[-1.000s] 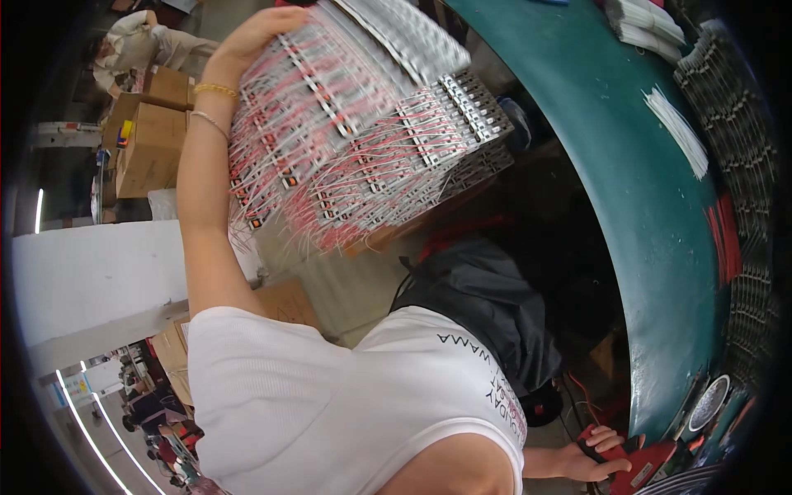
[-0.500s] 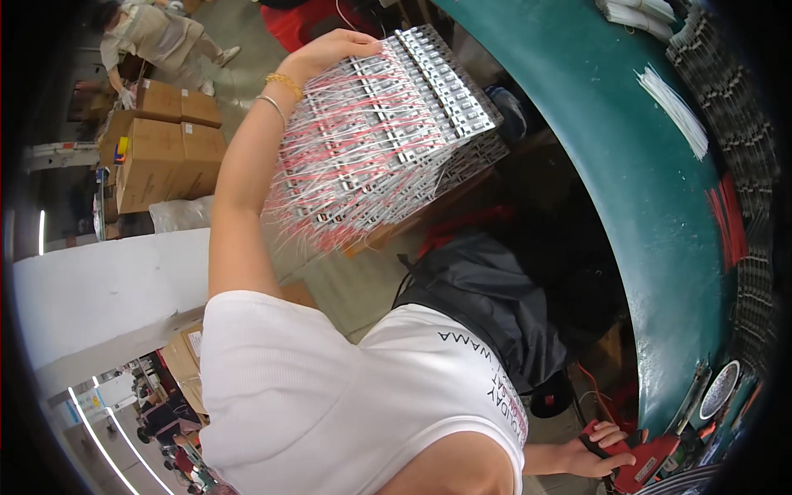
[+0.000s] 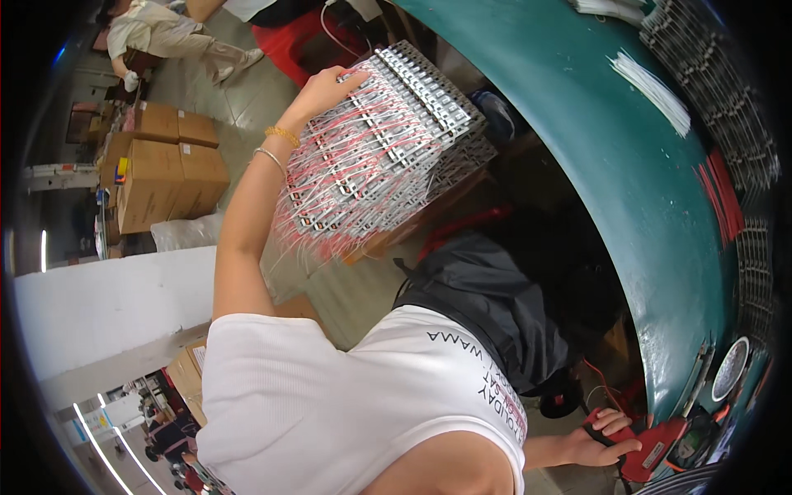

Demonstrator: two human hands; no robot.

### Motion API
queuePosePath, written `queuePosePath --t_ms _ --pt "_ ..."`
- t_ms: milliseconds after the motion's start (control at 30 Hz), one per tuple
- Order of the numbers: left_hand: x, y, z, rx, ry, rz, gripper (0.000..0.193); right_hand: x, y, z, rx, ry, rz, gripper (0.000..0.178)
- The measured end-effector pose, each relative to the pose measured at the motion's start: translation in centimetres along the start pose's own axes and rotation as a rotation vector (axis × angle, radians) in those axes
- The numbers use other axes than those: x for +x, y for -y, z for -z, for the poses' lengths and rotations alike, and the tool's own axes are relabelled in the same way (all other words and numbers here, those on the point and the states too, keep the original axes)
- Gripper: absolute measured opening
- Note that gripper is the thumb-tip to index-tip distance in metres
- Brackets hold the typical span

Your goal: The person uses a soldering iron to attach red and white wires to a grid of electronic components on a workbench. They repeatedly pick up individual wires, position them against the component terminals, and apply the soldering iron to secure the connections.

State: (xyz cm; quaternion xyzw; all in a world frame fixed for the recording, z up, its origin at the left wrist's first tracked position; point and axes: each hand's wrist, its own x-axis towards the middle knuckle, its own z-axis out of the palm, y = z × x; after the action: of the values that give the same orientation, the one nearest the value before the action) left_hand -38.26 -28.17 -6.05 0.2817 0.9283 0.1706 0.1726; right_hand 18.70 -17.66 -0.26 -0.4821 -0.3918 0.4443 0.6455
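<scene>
A thick stack of silver slotted metal strips (image 3: 412,107), with many thin red and white wires (image 3: 338,165) trailing off one side, stands ahead of me to the left. At its upper corner my left hand (image 3: 330,89) is closed, fingers bent over the edge among the wire ends. Some fingertips are hidden there. Far off at the lower right, my right hand (image 3: 596,441) wraps around a red-and-black hand tool (image 3: 652,450) beside the table edge. I cannot make out the tool's exact kind.
The green-topped table (image 3: 577,124) curves along the right, carrying white wire bundles (image 3: 652,91), red wires (image 3: 720,198), rows of metal strips (image 3: 718,99) and a round dish (image 3: 730,370). Cardboard boxes (image 3: 153,186) and a co-worker (image 3: 157,33) are at left; a red stool (image 3: 289,49) is behind the stack.
My left hand and the stack appear slightly lower in view, and the fingers have shifted along the stack's corner. The co-worker has stepped to the right. My right hand keeps hold of the tool.
</scene>
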Motion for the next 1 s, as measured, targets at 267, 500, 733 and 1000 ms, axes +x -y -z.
queuePosePath --t_ms 267,500,733,1000 --pt "0.5 -0.6 -1.5 0.095 -0.161 0.089 0.066 -1.1 -0.4 0.2 0.052 0.024 0.023 0.058" --pt "0.8 1.1 -0.9 -0.17 -0.074 -0.142 0.052 0.8 -0.4 0.2 0.069 -0.002 0.057 0.055" --pt "-1.9 -12.5 6.3 0.283 -0.578 -0.32 0.044 3.5 0.4 1.2 0.233 -0.049 0.018 0.054" --pt "9.0 -42.5 2.4 -0.43 -0.455 -0.996 0.061 6.2 0.5 -0.7 0.406 -0.072 0.056 0.055"
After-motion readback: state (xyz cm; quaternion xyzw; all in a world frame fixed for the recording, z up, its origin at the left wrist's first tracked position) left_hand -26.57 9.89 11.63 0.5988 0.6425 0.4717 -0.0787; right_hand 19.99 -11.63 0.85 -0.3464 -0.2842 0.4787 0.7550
